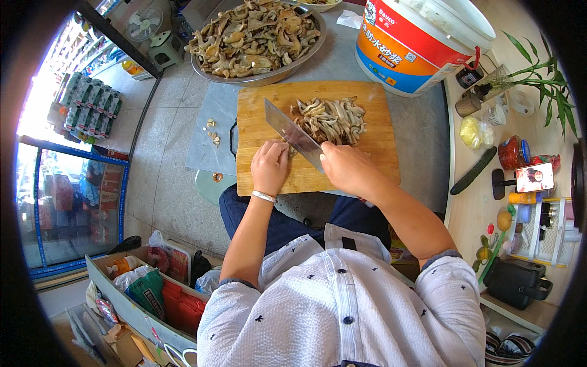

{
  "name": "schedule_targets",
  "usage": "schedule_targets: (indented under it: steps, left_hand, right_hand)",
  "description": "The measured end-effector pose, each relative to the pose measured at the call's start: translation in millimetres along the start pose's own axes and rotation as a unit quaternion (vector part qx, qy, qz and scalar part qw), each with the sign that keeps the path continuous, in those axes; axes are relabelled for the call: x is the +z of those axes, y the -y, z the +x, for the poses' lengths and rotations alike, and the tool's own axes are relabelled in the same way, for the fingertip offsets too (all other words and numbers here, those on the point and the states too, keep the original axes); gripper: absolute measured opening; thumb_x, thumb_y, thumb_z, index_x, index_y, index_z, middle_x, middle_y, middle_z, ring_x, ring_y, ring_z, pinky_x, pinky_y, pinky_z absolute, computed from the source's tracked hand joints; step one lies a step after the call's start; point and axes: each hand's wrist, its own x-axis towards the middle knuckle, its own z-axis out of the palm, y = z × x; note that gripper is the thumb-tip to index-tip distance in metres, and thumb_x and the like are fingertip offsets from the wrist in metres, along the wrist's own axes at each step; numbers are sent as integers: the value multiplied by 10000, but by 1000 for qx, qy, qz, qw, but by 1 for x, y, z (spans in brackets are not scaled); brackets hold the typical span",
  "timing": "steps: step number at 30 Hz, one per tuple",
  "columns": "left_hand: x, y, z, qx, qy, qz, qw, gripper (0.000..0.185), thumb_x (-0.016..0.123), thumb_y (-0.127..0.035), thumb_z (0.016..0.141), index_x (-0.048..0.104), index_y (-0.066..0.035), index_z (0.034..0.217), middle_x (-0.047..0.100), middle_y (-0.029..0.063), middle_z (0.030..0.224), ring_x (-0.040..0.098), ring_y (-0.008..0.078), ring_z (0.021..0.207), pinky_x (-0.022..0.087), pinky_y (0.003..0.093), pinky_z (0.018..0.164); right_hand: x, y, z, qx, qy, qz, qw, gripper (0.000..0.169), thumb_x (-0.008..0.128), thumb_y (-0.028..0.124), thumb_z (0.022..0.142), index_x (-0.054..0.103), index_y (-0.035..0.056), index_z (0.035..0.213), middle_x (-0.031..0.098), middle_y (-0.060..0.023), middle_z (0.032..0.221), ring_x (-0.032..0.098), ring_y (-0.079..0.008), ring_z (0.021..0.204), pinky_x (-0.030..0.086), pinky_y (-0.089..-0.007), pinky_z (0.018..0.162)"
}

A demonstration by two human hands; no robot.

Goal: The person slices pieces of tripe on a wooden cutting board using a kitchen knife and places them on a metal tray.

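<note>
A wooden cutting board [257,176] lies on the grey table before me. My right hand [346,167] is closed around the handle end of a cleaver [296,133], whose broad blade slants across the board. At the blade's left side, my left hand [270,165], with a bracelet at the wrist, holds a piece of mushroom down with bent fingertips. A pile of sliced mushrooms [335,119] lies right of the blade. Behind the board, a metal basin [275,78] is heaped with whole oyster mushrooms [252,39].
A large plastic bucket [412,50] stands at the back right. Small trimmings [213,135] lie left of the board. Along the right, a counter holds a cucumber [473,170], a jar [511,152] and a phone [534,177] on a stand. An open drawer [137,312] is at lower left.
</note>
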Motion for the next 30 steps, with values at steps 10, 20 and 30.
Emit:
schedule_targets:
  steps: [10,20,30]
  left_hand:
    - [1,2,-2,-9,-4,-3,1000,50,648,-37,772,623,-50,813,643,90,861,625,287,802,499,364,702]
    - [2,-1,-2,-21,-4,-13,1000,42,643,-43,791,627,-49,830,649,92,886,632,296,808,512,368,687]
    - [2,2,-3,-16,-6,-16,1000,46,645,-44,787,618,-47,823,642,95,873,623,296,795,503,370,680]
  right_hand:
    - [-2,-9,-9,3,37,-19,999,221,469,190,920,490,-29,900,609,-264,788,598,-448,765,456,-527,667]
    - [28,-19,13,-3,-7,-1,1000,233,447,208,935,492,-17,897,613,-251,771,600,-436,743,456,-530,662]
    - [2,2,8,5,-13,-5,1000,227,458,175,910,551,-31,926,639,-260,819,627,-428,789,485,-518,722]
